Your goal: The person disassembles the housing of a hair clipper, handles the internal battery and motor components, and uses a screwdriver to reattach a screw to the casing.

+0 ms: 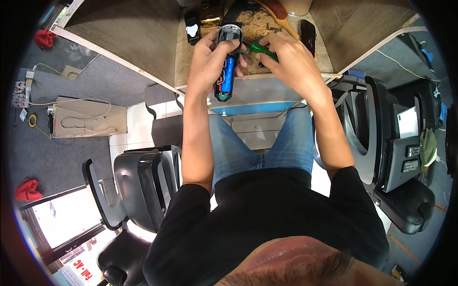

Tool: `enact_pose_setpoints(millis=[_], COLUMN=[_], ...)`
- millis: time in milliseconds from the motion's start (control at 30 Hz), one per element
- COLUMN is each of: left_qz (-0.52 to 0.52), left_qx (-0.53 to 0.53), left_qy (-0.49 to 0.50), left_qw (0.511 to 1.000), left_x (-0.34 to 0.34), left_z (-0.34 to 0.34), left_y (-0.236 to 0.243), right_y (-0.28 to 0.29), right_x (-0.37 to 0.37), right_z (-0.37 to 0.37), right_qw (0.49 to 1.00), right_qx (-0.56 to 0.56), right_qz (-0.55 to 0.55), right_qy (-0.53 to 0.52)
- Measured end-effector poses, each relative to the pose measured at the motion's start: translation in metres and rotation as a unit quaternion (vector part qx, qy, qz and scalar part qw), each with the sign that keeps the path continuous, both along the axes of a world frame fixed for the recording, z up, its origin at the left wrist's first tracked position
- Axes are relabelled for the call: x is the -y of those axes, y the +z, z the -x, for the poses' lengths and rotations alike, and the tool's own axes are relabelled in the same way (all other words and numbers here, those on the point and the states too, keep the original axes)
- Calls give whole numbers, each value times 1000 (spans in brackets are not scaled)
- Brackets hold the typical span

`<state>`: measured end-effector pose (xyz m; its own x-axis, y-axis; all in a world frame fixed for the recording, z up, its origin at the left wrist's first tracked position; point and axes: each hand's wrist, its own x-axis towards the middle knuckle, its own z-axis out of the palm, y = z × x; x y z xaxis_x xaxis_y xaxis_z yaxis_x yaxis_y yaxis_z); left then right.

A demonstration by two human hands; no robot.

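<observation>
My left hand is closed around an opened black hair clipper, held upright with its thumb across the front. Inside the open housing a blue cylindrical battery shows, with thin red wires beside it and a small green board at the bottom end. To the right, my right hand grips a green-handled screwdriver between thumb and fingers. The screwdriver's end points left toward the clipper; whether its tip touches anything I cannot tell. Left fingertips show behind the clipper's right edge.
Brown clippings lie on the wooden shelf under my hands. A brush with a wooden handle, a dark oblong case and a black-and-white item surround them. Black chairs stand on both sides; wooden panels flank the shelf.
</observation>
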<state>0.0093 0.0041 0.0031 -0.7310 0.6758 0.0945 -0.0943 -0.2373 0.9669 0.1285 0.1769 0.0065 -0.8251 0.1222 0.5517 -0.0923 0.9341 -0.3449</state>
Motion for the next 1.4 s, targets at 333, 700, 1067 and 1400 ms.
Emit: enact_pose_setpoints(millis=[333,700,1067,1400], left_qz=[0,14,9,7], left_qx=[3,-17,-16,-12], left_qy=[5,15,9,10], left_qw=[1000,1000,1000,1000], left_x=[0,-1,-2,-1], left_z=[0,-5,-4,-4], left_y=[2,-1,1,0], right_y=[6,64,58,61], right_x=[-8,-18,-12,-9], right_z=[0,-103,-90,-87], right_qw=[996,991,995,995], right_qx=[-38,-39,-55,-66], right_qz=[57,114,86,71], right_qy=[-50,-62,-8,-2])
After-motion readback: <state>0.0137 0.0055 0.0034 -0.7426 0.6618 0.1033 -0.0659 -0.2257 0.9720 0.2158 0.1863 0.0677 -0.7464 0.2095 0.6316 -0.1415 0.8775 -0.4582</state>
